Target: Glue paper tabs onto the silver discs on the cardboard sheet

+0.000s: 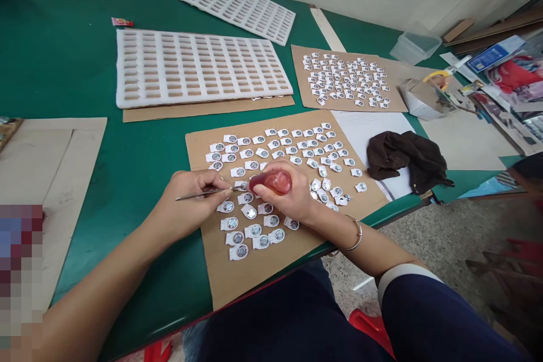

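My left hand pinches a pair of thin metal tweezers, their tip at one of the small white tabs with round silver discs. Wrapped round a red squeeze bottle is my right hand, tilting it so its narrow end points left, close to the tweezers' tip. Whether the bottle touches the tab, I cannot tell. Beneath both hands lies a brown cardboard sheet carrying many of these tabs in loose rows; my right hand and forearm hide some.
Behind are a white slotted foam tray, another foam tray and a second cardboard sheet bearing more tabs. A dark brown cloth lies on paper at right, near a clear plastic box. The green table's front edge runs before my body.
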`<state>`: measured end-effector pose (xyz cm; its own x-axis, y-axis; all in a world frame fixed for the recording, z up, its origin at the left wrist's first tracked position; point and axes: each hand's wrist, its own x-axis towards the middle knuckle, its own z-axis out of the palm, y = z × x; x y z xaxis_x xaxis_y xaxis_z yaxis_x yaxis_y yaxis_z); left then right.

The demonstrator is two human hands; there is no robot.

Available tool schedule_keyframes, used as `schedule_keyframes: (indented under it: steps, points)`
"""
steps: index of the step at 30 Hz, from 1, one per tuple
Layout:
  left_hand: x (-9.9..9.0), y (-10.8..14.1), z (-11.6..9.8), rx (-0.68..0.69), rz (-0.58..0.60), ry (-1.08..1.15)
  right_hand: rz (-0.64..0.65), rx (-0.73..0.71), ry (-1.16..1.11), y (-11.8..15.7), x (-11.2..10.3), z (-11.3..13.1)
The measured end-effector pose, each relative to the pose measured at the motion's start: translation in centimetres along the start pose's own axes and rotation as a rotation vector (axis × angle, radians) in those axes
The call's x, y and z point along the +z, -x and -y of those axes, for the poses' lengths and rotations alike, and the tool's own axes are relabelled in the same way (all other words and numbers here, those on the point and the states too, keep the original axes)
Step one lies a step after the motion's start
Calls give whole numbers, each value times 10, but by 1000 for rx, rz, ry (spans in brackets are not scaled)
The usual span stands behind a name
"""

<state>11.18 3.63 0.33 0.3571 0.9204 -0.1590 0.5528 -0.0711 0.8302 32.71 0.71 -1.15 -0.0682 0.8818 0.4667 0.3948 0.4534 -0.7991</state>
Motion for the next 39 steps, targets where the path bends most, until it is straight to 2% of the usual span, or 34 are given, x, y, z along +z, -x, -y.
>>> schedule_keyframes:
  steps: [3, 8, 11, 16, 19, 22, 26, 31, 39]
  points:
    - [0, 0, 0, 8, -10, -13, -13, 59, -42, -1, -4, 0]
    - [1, 1, -5, 4, -17, 18, -125, 389, -389, -13, -23, -5]
    - [-1, 5, -11, 45, -82, -5, -195, 485, -519, -26, -39, 0]
    - [0, 27, -19, 275, -281, -208, -184, 481, -567, -41, -60, 21]
    - [9, 41, -16, 424, -323, -305, -146, 482, -622, -44, -62, 33]
    - [21, 50, -8, 481, -352, -329, -126, 484, -682, -45, -55, 40]
    - [34, 54, 3, 569, -341, -343, -84, 496, -700, -41, -39, 36]
    - [41, 53, 3, 704, -329, -329, -51, 537, -606, -29, -23, 25]
    - [38, 53, -6, 667, -263, -378, -93, 380, -327, -25, -18, 21]
